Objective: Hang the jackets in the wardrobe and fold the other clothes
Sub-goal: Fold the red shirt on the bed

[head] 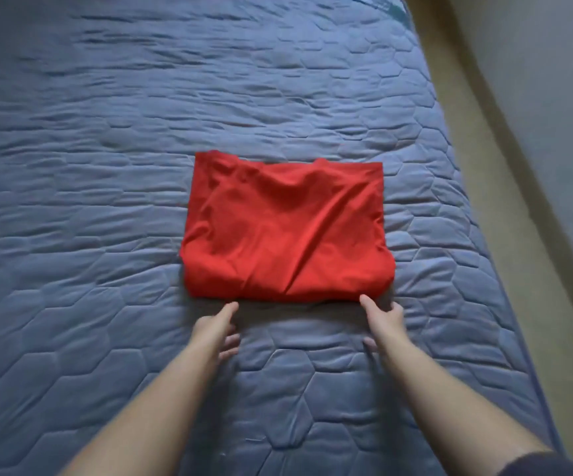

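One red top (283, 228) lies folded in the middle of the blue bed cover (106, 166). It looks soft, thin and light. I think it will flop open if lifted by one corner, so it is best to slide flat fingers under the near edge on both sides. Both arms reach out straight. The left hand (221, 329) and right hand (383, 321) are low by that edge — fingers loose and spread, holding nothing.

One folded red garment (285, 231). One bed (106, 132) carrying it, with one quilted blue cover. Two hands, the left hand (218, 329) and the right hand (383, 319). One dark sleeve (553, 465) at the near right corner.
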`<move>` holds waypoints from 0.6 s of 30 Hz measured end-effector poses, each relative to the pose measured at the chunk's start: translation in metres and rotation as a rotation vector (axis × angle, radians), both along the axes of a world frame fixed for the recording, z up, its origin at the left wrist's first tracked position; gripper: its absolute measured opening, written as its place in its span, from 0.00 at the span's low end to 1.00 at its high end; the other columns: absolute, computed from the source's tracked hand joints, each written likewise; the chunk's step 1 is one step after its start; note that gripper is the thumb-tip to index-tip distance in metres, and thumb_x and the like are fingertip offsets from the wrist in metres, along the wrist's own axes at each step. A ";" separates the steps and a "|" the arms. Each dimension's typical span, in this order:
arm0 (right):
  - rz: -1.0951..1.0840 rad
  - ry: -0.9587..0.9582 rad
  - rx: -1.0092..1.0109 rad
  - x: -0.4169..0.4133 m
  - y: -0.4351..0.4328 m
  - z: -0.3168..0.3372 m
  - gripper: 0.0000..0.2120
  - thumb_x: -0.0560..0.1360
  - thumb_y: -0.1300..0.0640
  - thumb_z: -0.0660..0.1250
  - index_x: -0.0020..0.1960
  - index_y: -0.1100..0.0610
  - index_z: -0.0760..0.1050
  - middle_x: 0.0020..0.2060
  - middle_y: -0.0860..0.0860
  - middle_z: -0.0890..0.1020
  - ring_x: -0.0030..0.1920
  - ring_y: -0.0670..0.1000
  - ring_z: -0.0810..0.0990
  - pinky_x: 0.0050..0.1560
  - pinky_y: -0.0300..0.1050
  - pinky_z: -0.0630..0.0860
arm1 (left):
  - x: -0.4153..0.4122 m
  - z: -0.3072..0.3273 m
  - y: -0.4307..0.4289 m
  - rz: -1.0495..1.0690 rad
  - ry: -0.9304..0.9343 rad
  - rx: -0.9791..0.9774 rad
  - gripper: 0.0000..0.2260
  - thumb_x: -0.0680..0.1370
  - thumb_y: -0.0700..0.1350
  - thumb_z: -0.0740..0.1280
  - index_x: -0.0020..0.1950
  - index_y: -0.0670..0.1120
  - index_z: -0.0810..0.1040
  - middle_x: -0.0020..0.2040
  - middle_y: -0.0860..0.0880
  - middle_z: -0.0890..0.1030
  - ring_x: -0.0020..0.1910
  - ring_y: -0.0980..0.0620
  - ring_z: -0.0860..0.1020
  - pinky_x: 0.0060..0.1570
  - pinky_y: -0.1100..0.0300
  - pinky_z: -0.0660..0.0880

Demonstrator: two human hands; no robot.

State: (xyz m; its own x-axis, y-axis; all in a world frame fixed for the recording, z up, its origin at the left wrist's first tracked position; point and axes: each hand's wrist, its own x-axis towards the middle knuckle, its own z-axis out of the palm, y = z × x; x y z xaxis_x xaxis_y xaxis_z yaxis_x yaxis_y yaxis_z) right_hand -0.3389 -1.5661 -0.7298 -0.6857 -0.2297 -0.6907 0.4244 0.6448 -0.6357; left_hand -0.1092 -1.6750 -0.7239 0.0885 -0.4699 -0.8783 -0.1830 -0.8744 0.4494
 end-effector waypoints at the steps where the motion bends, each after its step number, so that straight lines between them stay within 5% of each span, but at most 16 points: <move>1: -0.117 -0.072 -0.034 0.000 -0.004 -0.006 0.33 0.74 0.51 0.71 0.72 0.60 0.61 0.67 0.60 0.71 0.62 0.60 0.75 0.53 0.55 0.77 | -0.004 -0.008 0.003 0.079 0.082 0.002 0.17 0.78 0.48 0.67 0.62 0.41 0.72 0.54 0.41 0.76 0.50 0.44 0.77 0.42 0.52 0.76; 6: -0.266 -0.264 -0.270 -0.007 -0.024 -0.029 0.20 0.75 0.57 0.70 0.64 0.58 0.67 0.59 0.58 0.78 0.45 0.54 0.80 0.41 0.49 0.79 | -0.033 -0.036 -0.019 0.349 0.263 -0.191 0.16 0.78 0.47 0.68 0.63 0.43 0.71 0.58 0.44 0.77 0.51 0.46 0.78 0.48 0.49 0.76; 10: -0.295 -0.175 -0.284 0.002 -0.019 -0.042 0.24 0.73 0.68 0.69 0.66 0.60 0.66 0.61 0.59 0.76 0.51 0.55 0.78 0.41 0.50 0.80 | -0.028 -0.053 -0.025 0.451 0.135 -0.235 0.16 0.78 0.37 0.65 0.65 0.36 0.70 0.61 0.38 0.77 0.56 0.42 0.79 0.45 0.48 0.79; 15: -0.322 -0.225 -0.183 0.028 0.044 -0.023 0.19 0.74 0.70 0.67 0.62 0.59 0.69 0.57 0.58 0.76 0.53 0.55 0.77 0.37 0.49 0.82 | 0.017 -0.040 0.029 0.439 0.104 -0.161 0.09 0.80 0.37 0.62 0.59 0.37 0.72 0.55 0.39 0.77 0.43 0.45 0.79 0.41 0.50 0.78; 18: -0.401 -0.305 -0.078 0.052 0.097 -0.009 0.19 0.74 0.71 0.66 0.65 0.63 0.71 0.60 0.61 0.77 0.54 0.56 0.76 0.47 0.53 0.79 | 0.048 -0.026 0.068 0.451 0.070 -0.087 0.13 0.81 0.38 0.60 0.65 0.37 0.70 0.53 0.40 0.77 0.40 0.47 0.78 0.46 0.48 0.75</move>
